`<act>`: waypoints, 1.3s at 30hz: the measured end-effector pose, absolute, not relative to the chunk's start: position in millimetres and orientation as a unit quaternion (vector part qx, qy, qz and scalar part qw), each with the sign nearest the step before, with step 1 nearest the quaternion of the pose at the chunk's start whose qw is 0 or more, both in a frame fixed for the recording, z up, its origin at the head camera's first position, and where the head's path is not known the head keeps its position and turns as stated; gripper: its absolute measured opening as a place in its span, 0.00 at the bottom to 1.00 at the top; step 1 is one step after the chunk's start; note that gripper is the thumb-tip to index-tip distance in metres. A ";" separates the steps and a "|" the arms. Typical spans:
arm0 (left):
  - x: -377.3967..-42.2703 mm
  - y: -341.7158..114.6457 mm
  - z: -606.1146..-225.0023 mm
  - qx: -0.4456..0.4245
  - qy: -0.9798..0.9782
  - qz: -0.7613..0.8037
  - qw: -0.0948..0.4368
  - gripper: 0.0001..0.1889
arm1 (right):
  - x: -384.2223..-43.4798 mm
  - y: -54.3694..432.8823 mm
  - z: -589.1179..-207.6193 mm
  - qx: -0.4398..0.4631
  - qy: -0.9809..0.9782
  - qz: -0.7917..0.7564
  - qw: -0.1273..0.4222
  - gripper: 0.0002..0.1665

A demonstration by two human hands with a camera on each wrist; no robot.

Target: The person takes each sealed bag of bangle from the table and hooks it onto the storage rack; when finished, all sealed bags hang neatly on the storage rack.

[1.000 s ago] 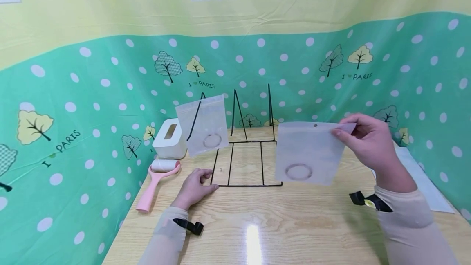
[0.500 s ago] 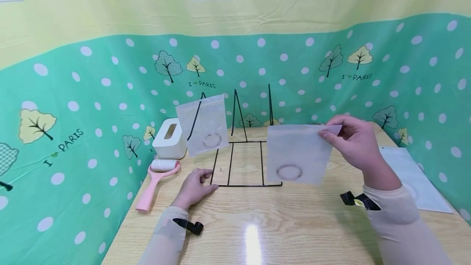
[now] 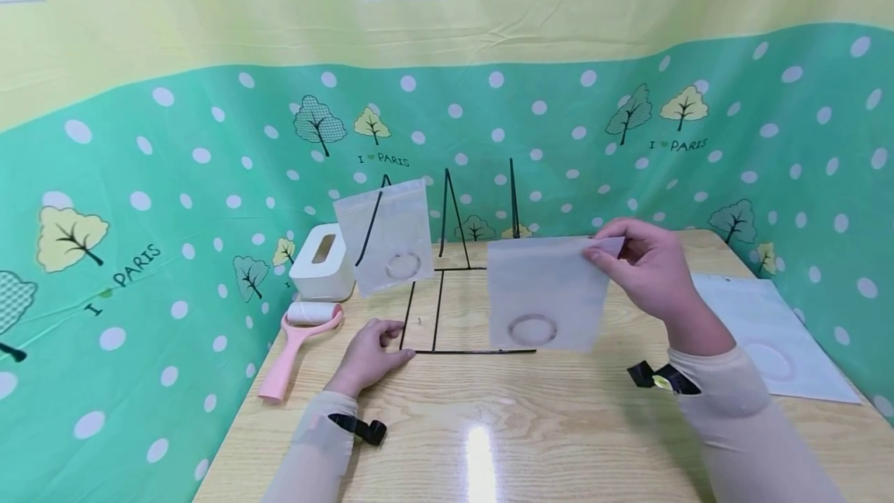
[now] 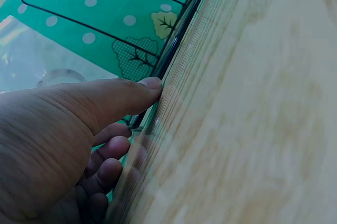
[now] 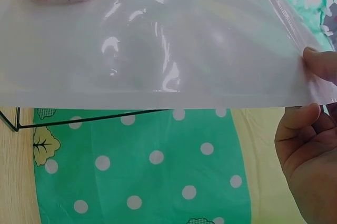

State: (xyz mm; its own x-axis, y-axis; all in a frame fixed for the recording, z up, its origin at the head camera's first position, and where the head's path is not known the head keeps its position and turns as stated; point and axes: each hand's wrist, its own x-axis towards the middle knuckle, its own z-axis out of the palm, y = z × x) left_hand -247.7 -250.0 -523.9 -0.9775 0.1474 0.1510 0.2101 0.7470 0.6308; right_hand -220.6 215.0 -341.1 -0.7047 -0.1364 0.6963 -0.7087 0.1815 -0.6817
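A black wire rack (image 3: pixel 438 309) lies on the table with tall bent prongs rising at its back. My left hand (image 3: pixel 372 352) holds its front left corner; in the left wrist view the thumb (image 4: pixel 150 83) lies along the bar with the fingers curled below. My right hand (image 3: pixel 639 266) pinches the top right corner of a translucent zip bag (image 3: pixel 548 286), which hangs in front of the rack's right part with a ring-shaped thing low inside it. On the left prong hangs a similar zip bag (image 3: pixel 387 235), also with a ring inside.
At the left stand a white tissue box (image 3: pixel 324 266) and a pink lint roller (image 3: pixel 286 363). Another bag (image 3: pixel 789 340) with a ring lies flat on the table's right side. A green and yellow printed cloth (image 3: pixel 559 123) encloses the table.
My right hand has carried the pinched bag leftward, so it now covers the rack's right part. More of the flat bag at the right shows. The left hand stays at the rack's corner.
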 end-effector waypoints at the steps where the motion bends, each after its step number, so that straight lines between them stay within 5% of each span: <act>1: -247.7 -250.0 -524.0 -0.096 -0.933 -0.343 0.046 0.31 | -221.0 213.6 -341.2 0.288 -0.730 0.567 0.249 0.08; 24: -246.7 -247.4 -522.4 -0.095 -0.928 -0.356 0.057 0.30 | -230.7 185.6 -351.0 0.316 -0.710 0.592 0.214 0.08; 39: -242.5 -227.6 -512.9 -0.233 -0.866 -0.435 0.084 0.28 | -229.9 165.9 -354.2 0.315 -0.706 0.597 0.214 0.10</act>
